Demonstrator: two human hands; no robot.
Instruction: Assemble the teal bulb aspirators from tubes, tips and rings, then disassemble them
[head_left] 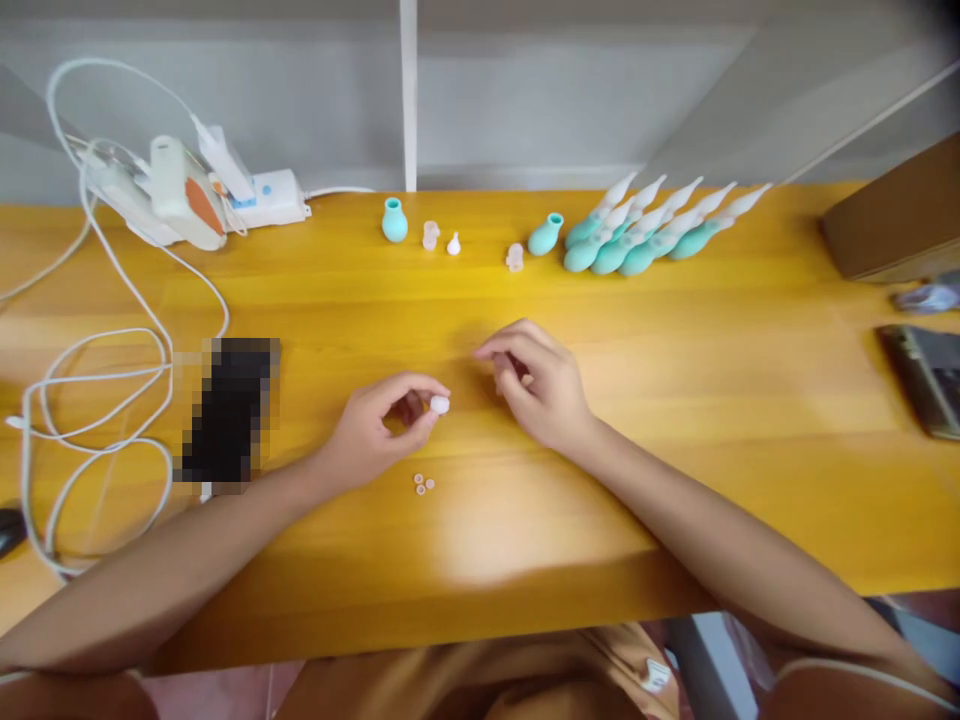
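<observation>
A small white rounded silicone cap (439, 404) is pinched between the thumb and the forefinger of the left hand (375, 430). The cap sits at the fingertips, just above the yellow wooden table (525, 540), and the other fingers of this hand are curled in under it. The right hand (541, 388) is just beside it, on the table. Its fingers are bent inward and its thumb meets them, but I cannot tell if it is holding something or is only closed.

Just below the left hand's fingertips, three tiny pale rings (424, 484) lie close together on the table.

Farther from both hands, toward the wall, there is a short teal rubber bulb (394, 220) standing upright. Next to it are a small clear plastic piece (430, 235) and a small white cone tip (454, 243). Beyond the right hand lie a second clear piece (514, 257), a teal bulb on its side (545, 234) and a row of teal bulbs with long white tips (652, 235), side by side.

On the outer side of the left hand is a dark blurred rectangle (229, 410), then loops of white cable (90, 420). The cable goes up to a white power strip with plugs (195, 190). Well away from the right hand there is a brown cardboard box (892, 220).
</observation>
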